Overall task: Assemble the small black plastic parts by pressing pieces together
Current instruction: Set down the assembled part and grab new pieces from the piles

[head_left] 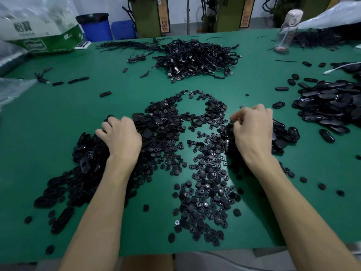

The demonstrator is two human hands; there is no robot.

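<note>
picking stage. left hand (122, 137) clawed into oval shells (88, 153) under it, hold unclear; right hand (253, 130) pinches black part (231, 123). next, likely: mate with round discs (205, 153) between hands, press.

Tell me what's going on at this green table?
A person is working bare-handed at a green table strewn with black plastic parts. The left hand rests fingers-down in a heap of oval shells; whether it grips one is hidden. The right hand pinches a black piece beside a second heap. Small round discs lie spread between the arms, and a pile of cables sits farther back.
</note>
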